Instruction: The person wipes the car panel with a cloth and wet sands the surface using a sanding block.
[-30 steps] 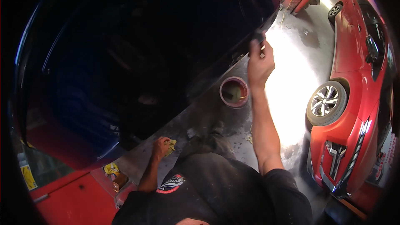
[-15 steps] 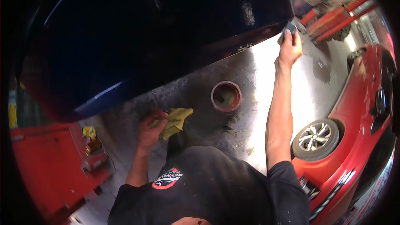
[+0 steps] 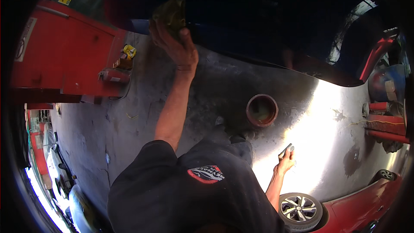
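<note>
My left hand grips a yellow cloth, now looking olive in the shade, up against the lower part of a glossy dark blue car body panel. Low at the right, my right hand has a small dark block in its fingers, away from the panel and over the sunlit floor. A round bucket with murky liquid stands on the concrete floor between my hands, below the panel.
A red cabinet with small items beside it is at left. A red car stands at lower right, red lift parts at right, more vehicles at far left. A strip of sunlight crosses the floor.
My left hand has raised the cloth to the panel; my right hand has dropped away from the panel's edge with the block. The view has swung round to the left.
</note>
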A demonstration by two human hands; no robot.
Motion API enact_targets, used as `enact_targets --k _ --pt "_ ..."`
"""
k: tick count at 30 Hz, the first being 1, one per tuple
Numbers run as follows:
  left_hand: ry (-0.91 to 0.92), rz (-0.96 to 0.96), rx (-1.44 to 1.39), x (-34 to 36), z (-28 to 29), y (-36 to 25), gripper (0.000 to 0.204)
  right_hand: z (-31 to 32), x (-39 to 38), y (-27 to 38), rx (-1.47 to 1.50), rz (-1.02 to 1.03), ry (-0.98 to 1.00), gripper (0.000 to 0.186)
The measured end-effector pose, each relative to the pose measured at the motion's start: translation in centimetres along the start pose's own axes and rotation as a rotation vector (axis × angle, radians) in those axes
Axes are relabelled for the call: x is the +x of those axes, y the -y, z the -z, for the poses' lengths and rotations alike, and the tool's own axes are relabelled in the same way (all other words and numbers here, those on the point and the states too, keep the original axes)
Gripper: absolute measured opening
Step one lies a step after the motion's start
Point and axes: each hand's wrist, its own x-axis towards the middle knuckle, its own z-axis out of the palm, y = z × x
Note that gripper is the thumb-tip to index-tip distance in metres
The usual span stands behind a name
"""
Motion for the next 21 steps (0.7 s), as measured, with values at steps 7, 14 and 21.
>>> enact_targets --k 7,14,21 --pt "0.108 -0.225 -0.248 -7.2 -3.1 -11.1 0.058 -1.1 -0.5 3.9 -0.051 -0.025 0.051 0.040" --pt "0.154 -0.351 -0.402 -9.6 -4.4 -20.2 0.055 -3.2 1.7 7.5 -0.106 0.030 0.202 0.041" --pt "0.346 -0.694 -0.487 -16.9 -5.1 -23.2 0.038 -1.6 10.3 8.9 -0.327 0.064 0.466 0.044"
